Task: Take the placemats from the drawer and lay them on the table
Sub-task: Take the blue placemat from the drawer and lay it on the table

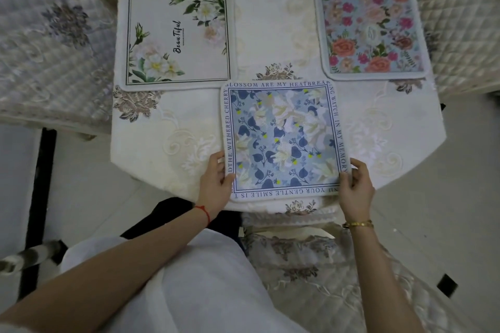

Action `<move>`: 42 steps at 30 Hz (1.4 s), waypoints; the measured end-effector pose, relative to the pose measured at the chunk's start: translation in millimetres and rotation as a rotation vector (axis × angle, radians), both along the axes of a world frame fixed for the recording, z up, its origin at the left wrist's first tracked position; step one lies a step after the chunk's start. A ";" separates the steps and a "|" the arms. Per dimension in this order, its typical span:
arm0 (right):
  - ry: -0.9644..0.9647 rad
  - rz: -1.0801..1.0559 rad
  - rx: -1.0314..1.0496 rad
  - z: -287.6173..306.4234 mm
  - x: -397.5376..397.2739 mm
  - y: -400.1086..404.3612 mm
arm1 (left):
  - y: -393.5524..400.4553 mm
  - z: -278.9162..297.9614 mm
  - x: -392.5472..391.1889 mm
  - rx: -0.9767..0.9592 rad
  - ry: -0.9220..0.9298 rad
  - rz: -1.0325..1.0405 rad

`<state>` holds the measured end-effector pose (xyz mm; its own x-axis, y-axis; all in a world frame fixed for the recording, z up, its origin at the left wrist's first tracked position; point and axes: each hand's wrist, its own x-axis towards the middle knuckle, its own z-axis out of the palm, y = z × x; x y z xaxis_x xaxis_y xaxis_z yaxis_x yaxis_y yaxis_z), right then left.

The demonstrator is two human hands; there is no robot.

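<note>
The left hand (216,184) pinched the near-left edge of the blue placemat (284,140), thumb on top and the other fingers hidden beneath. The right hand (355,186) did the same at the near-right corner, its fingers curled round the edge. Between them the mat lay flat on the near side of the table (162,138), just about square, so it had no real long axis; its edges ran a shade skewed to the table's front edge, its near edge close to that front edge. The lettering round its border read the right way up along the far edge and upside down along the near one.

Beyond it, to the left, the cream placemat (177,39) lay flat, its word "Beautiful" running away from the person, its near-right corner just beside the blue mat's far-left corner. Well apart on the far right lay the rose placemat (372,32), also flat and slightly turned. All three rested on an embroidered cream tablecloth (270,30). Quilted chair covers (54,43) stood on either side. A red cord (204,212) circled the left wrist and a gold bangle (358,224) the right.
</note>
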<state>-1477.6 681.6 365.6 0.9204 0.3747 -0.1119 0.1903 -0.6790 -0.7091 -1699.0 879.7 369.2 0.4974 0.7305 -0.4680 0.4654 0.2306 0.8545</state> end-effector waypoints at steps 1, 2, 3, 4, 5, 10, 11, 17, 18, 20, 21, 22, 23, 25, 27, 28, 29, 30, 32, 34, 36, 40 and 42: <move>-0.001 0.003 -0.012 -0.5 -0.1 -0.3 | -0.7 -0.3 -0.2 -0.002 0.002 0.004; 0.000 0.005 -0.024 -0.5 -0.1 -0.4 | -1.6 0.1 -0.2 -0.004 0.007 0.007; 0.000 0.006 -0.034 -0.3 -0.1 -0.3 | -2.6 0.2 0.1 -0.004 0.012 0.011; -0.003 0.007 -0.044 0.0 0.0 -0.4 | -3.9 0.3 0.0 0.000 0.017 0.013; -0.007 0.008 -0.050 0.0 -0.1 -1.1 | -5.1 0.0 -0.3 0.003 0.019 0.014; -0.010 0.011 -0.039 -1.8 -7.0 -7.6 | -7.5 -0.7 -3.8 0.008 0.035 0.003; -0.012 0.010 -0.027 -1.6 -9.2 -8.7 | -7.6 -1.1 -4.5 0.008 0.037 0.001; -0.076 0.046 -0.113 1.2 -7.2 -8.9 | -5.6 3.9 -4.4 0.174 0.145 -0.010; -0.114 0.071 -0.140 1.4 -4.5 -10.1 | -2.2 5.6 -3.4 0.220 0.148 -0.008; -0.229 0.145 -0.201 1.4 2.2 -11.9 | 7.1 9.4 0.2 0.295 0.166 -0.023; -0.288 0.197 -0.231 0.6 6.9 -10.8 | 12.6 11.0 3.6 0.337 0.186 -0.050; -0.338 0.252 -0.248 1.0 11.6 -6.8 | 18.7 12.4 8.4 0.390 0.202 -0.086; -0.360 0.296 -0.246 0.5 17.7 0.6 | 25.1 13.8 14.9 0.453 0.205 -0.130; -0.329 0.353 -0.212 2.1 28.6 26.5 | 38.8 15.0 32.8 0.597 0.194 -0.236; -0.302 0.448 -0.203 3.7 38.1 61.1 | 52.8 10.0 55.0 0.690 0.195 -0.335; -0.311 0.520 -0.221 3.2 42.3 78.9 | 59.2 6.1 66.4 0.718 0.204 -0.373; -0.328 0.595 -0.247 1.9 46.4 96.9 | 64.9 2.9 78.5 0.744 0.213 -0.404; -0.340 0.662 -0.273 -0.6 51.2 114.0 | 70.1 -0.2 89.8 0.766 0.226 -0.432; -0.344 0.748 -0.306 -6.7 60.5 145.8 | 79.1 -6.1 109.7 0.814 0.264 -0.496; -0.342 0.799 -0.323 -14.1 68.7 170.2 | 86.6 -12.8 123.4 0.843 0.325 -0.556; -0.341 0.850 -0.335 -20.4 75.2 184.0 | 92.4 -19.1 130.0 0.850 0.368 -0.582; -0.331 0.911 -0.351 -29.4 86.7 183.3 | 99.4 -28.8 124.5 0.867 0.415 -0.612; -0.326 0.926 -0.353 -30.3 92.9 175.2 | 101.9 -32.7 119.2 0.897 0.426 -0.630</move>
